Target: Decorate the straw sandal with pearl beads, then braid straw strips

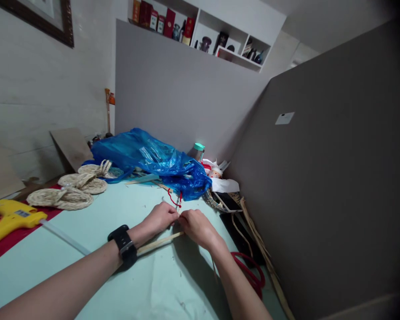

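Over the middle of the pale green table covering, my left hand (162,218) and my right hand (198,226) meet with pinched fingertips. A thin pale straw strand (178,210) shows between them; its ends are hidden by the fingers. A longer pale straw strip (160,243) runs from behind my left wrist to below my right fingers. Just beyond the fingertips lies a thin red cord (174,198). My left wrist wears a black watch (123,246).
A blue plastic bag (146,153) lies at the back. Several woven straw soles (60,198) and a yellow glue gun (15,220) are at left. On the right are a red coil (250,271), long dry straw strips (263,253) and a grey partition (333,169).
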Demonstrator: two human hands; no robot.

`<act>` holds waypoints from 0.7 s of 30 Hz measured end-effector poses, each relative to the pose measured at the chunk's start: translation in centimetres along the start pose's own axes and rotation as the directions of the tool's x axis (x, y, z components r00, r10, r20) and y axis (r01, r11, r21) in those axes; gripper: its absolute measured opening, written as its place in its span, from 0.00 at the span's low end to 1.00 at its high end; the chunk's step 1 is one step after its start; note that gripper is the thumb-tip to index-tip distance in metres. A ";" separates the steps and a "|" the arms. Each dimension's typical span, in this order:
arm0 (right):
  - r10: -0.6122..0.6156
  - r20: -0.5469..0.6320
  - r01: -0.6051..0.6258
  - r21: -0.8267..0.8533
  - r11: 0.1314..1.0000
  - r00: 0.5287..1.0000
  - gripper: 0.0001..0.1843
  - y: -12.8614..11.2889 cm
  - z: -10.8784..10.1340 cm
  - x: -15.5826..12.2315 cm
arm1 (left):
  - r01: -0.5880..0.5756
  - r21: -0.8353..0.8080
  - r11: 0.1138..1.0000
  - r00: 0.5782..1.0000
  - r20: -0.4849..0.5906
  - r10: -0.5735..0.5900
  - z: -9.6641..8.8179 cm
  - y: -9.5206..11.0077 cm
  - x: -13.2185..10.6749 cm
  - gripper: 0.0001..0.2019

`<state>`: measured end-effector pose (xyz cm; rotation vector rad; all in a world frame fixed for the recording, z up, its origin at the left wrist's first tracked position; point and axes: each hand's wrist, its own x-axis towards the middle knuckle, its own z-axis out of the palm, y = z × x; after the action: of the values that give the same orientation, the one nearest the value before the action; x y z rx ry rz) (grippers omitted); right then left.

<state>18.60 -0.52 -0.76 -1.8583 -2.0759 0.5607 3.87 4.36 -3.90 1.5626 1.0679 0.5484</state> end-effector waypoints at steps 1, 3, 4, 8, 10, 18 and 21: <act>0.006 -0.020 -0.007 -0.055 0.998 1.000 0.14 -0.2 -0.3 -0.3 | 0.003 -0.005 1.000 1.000 -0.017 -0.003 0.1 0.0 0.0 0.17; 0.005 -0.044 -0.011 -0.134 0.991 0.999 0.15 -0.7 -1.0 -0.9 | 0.013 -0.032 0.999 0.999 -0.038 -0.014 0.4 0.0 -0.2 0.18; 0.001 -0.051 -0.009 -0.161 0.987 0.999 0.15 -1.0 -1.3 -1.2 | 0.018 -0.051 0.999 0.999 -0.043 -0.020 0.6 0.0 -0.3 0.18; -0.031 -0.049 0.019 -0.229 0.973 0.998 0.17 -2.8 -0.9 -2.1 | 0.058 -0.139 0.989 0.997 -0.035 -0.064 0.9 0.1 -0.5 0.18; -0.055 -0.034 0.044 -0.259 0.965 0.998 0.15 -3.7 0.0 -2.4 | 0.086 -0.181 0.980 0.996 -0.009 -0.089 0.6 0.2 -0.5 0.17; -0.047 -0.060 0.042 -0.078 0.996 0.997 0.19 -1.9 -1.1 -1.7 | 0.105 -0.290 0.951 0.993 0.078 -0.085 -0.7 0.4 -0.1 0.17; 0.023 -0.187 -0.005 0.096 0.995 0.982 0.23 -0.6 -1.8 -0.8 | 0.080 -0.296 0.952 0.993 0.103 -0.052 -0.7 0.3 0.0 0.17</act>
<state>19.03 -1.25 1.17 -1.7990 -1.8837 0.4596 3.46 4.72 -3.42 1.2695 0.9150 0.5575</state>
